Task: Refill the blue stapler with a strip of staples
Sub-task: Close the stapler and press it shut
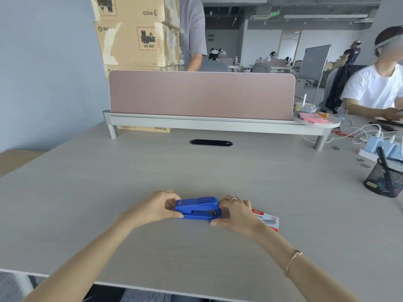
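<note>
The stapler [197,208] lies flat on the bench [196,166], near the front edge and between the person's two hands, its long side turned toward the camera and its top closed down on the base. The left hand [156,207] holds the stapler's left end: the thumb presses the lower front corner and the fingers [171,198] curl over the top of that end, closed onto it. The right hand [236,212] grips the right end the same way, fingers wrapped over it and the thumb low at the front, so both hands are shut on the stapler. A ring shows on each hand, and a thin bracelet [292,262] circles the right wrist. Just beside the right hand, partly hidden behind it, a red and white staple box [267,220] lies on the bench. Well off to the right stands a black mesh pen cup [385,178]. A pink divider [201,94] rises along the far side of the bench.
</note>
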Motion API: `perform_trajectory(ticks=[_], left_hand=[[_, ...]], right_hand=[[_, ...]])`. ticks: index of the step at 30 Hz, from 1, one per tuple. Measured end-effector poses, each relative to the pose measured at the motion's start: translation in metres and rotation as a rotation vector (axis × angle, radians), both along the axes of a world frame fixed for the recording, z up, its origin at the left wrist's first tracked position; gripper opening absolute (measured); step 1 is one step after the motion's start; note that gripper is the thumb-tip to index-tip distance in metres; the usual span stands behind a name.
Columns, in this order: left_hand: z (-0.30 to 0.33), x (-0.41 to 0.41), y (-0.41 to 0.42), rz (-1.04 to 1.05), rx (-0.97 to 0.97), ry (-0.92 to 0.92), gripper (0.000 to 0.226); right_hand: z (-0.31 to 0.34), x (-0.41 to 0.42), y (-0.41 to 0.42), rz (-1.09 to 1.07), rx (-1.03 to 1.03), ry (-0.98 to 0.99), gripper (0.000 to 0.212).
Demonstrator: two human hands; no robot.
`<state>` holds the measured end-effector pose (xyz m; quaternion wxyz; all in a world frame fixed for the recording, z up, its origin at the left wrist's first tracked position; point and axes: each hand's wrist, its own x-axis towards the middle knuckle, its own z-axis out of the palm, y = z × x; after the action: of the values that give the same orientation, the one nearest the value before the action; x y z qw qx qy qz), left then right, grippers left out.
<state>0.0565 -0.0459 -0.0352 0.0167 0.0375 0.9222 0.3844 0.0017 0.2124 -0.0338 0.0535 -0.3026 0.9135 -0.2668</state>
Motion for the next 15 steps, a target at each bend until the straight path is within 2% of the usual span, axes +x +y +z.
perform_trajectory(ticks=[4, 15], left_hand=[[-0.0046, -0.0013, -0.0012, 0.025, 0.074, -0.012, 0.018], [-0.0050, -0.0021, 0.0040, 0.063, 0.093, -0.008, 0.017]], right_hand=[[0.0020, -0.0044, -0.0028, 0.012, 0.023, -0.016, 0.020], [0.0018, -0.0095, -0.0016, 0.080, 0.063, 0.027, 0.025]])
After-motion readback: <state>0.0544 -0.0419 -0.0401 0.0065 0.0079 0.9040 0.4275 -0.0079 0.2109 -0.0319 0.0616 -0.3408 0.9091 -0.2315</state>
